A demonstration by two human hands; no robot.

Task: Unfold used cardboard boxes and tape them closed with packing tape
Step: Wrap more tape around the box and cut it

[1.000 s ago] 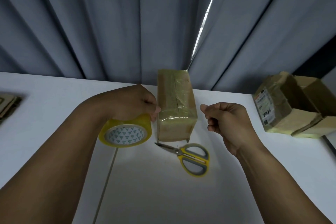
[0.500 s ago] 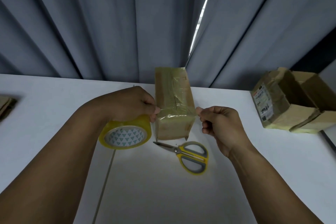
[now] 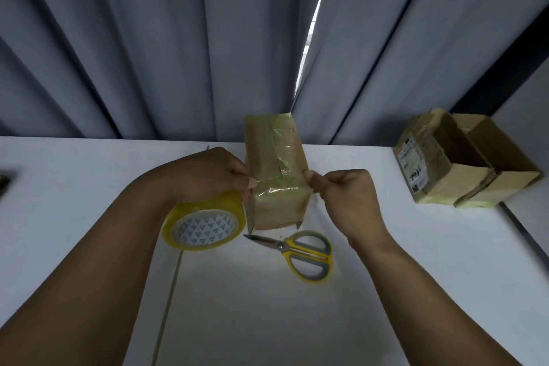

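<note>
A small brown cardboard box point(image 3: 274, 154) stands on the white table point(image 3: 297, 306), its top and near end shiny with clear tape. My left hand point(image 3: 214, 175) grips a yellow roll of packing tape point(image 3: 205, 221) against the box's left side. A strip of tape runs from the roll across the box's near top edge. My right hand point(image 3: 344, 196) pinches the end of that strip at the box's right edge, fingers curled.
Yellow-handled scissors point(image 3: 300, 252) lie closed on the table just in front of the box. Two more cardboard boxes point(image 3: 457, 169) sit at the far right, near the table edge. Grey curtains point(image 3: 208, 38) hang behind the table.
My right hand moved left from a gap beside the box to its right edge. The tape strip now lies across the box. The left hand and roll stayed in place.
</note>
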